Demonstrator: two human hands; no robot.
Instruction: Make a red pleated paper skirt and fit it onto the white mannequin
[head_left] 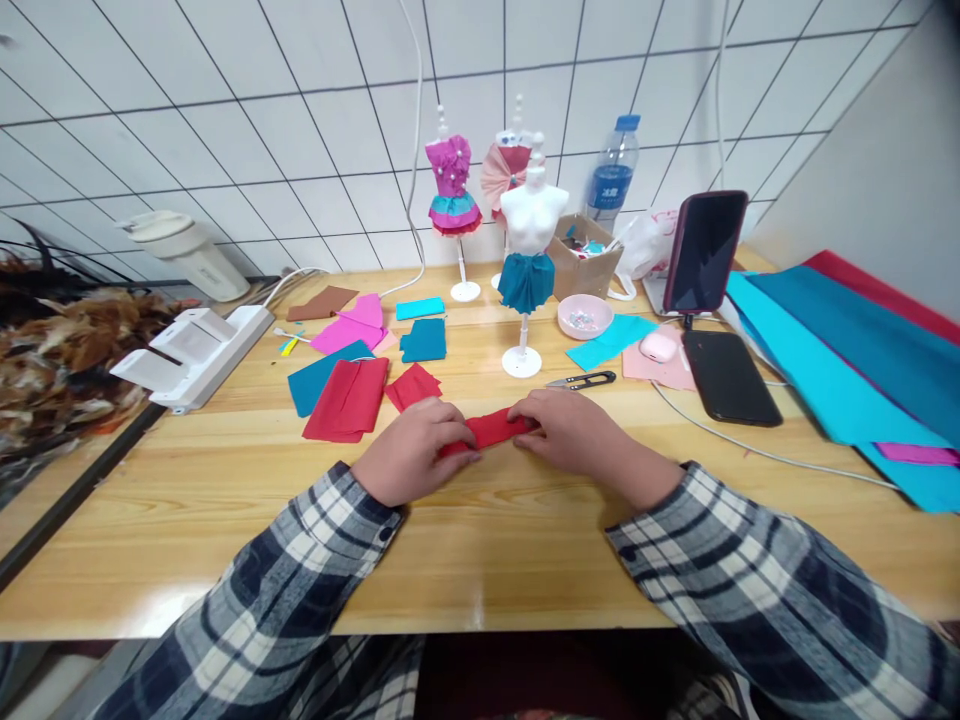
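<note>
Between my hands a narrow red folded strip, of crepe paper or cloth, is stretched sideways just above the table. My left hand pinches its left end with curled fingers. The right end is gripped between the thumb and fingers of my right hand. Beyond the strip stands a small white mannequin wearing a teal gathered skirt. A pair of black thread snips lies behind my right hand. Red pieces and a smaller red scrap lie near my left hand.
Two dressed mannequins stand at the back. A pink bowl holds small beads, near a cardboard box and a water bottle. Phones, a cable and large coloured sheets occupy the right; a white holder sits left.
</note>
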